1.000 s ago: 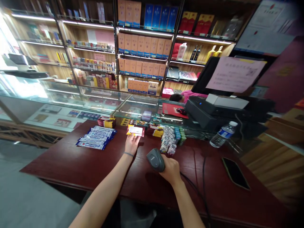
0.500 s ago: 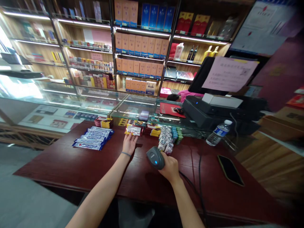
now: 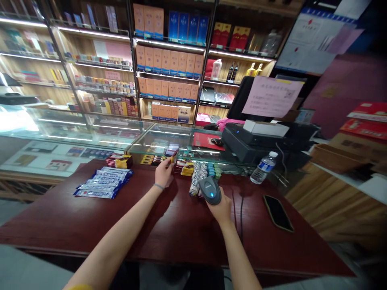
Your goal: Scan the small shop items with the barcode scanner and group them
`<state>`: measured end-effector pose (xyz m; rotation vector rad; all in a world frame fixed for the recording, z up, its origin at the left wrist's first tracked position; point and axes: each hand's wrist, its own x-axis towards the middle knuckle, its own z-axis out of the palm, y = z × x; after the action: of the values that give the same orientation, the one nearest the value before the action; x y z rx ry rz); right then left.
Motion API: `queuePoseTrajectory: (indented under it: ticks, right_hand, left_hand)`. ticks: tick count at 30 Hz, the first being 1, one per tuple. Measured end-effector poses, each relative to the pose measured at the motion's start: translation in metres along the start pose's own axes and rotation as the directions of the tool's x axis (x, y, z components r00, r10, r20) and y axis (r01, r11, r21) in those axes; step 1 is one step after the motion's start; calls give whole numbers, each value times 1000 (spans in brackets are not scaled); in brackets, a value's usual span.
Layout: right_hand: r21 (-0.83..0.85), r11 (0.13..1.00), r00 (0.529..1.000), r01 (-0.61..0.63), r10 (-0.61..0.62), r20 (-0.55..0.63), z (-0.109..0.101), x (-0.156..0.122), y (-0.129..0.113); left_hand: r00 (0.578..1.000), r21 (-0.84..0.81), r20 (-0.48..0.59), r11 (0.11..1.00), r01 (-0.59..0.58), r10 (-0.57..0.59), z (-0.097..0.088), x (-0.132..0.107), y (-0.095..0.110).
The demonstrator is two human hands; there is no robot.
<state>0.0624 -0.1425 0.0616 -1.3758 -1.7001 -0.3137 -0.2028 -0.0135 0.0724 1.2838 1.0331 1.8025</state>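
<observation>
I see the left grip (image 3: 163,173) clamped on a small packet (image 3: 173,158), at far edge of the surface (image 3: 181,233) | right grip (image 3: 222,204) wrapped around the dark scanner (image 3: 209,189), nearer | blue packets (image 3: 103,182) lie left, phone (image 3: 278,212) right.

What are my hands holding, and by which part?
Your right hand holds the scanner by its handle; your left hand holds a packet, but exactly where can't be told.
</observation>
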Motion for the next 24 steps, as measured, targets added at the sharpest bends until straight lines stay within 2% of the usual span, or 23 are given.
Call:
queuePoseTrajectory:
  ticks: [3, 6, 8, 11, 12, 14, 16, 18, 21, 24]
  right_hand:
    - [37, 998, 999, -46, 47, -14, -1, -2, 2]
    - [42, 997, 998, -65, 66, -18, -2, -3, 2]
    - [46, 996, 997, -72, 73, -20, -3, -3, 3]
    - [65, 994, 996, -88, 88, -7, -4, -3, 4]
    - [68, 993, 995, -98, 98, -3, -3, -2, 5]
    - [67, 991, 993, -120, 120, 1, -2, 0, 6]
    - [57, 987, 989, -150, 150, -4, 0, 5, 7]
    - [45, 982, 982, -186, 187, -17, 2, 13, 8]
    - [10, 971, 970, -239, 240, -38, 4, 27, 8]
    - [-75, 952, 954, -298, 295, -48, 4, 42, 8]
  left_hand:
    - [975, 189, 170, 966, -176, 144, 12, 11, -3]
    - [902, 279, 371, 900, -334, 219, 25, 16, -12]
    - [883, 274, 423, 900, -338, 203, 34, 17, -20]
    - [887, 295, 424, 898, -325, 182, 45, 17, -33]
    - [876, 337, 438, 866, -370, 203, 48, 17, -37]
    - [817, 461, 524, 726, -511, 242, 52, 16, -45]
    - [744, 552, 630, 547, -630, 221, 53, 16, -49]
    - [695, 572, 695, 444, -690, 184, 52, 15, -51]
    - [659, 522, 720, 455, -721, 217, 44, 12, -50]
    - [672, 471, 675, 523, -711, 305, 25, 9, -43]
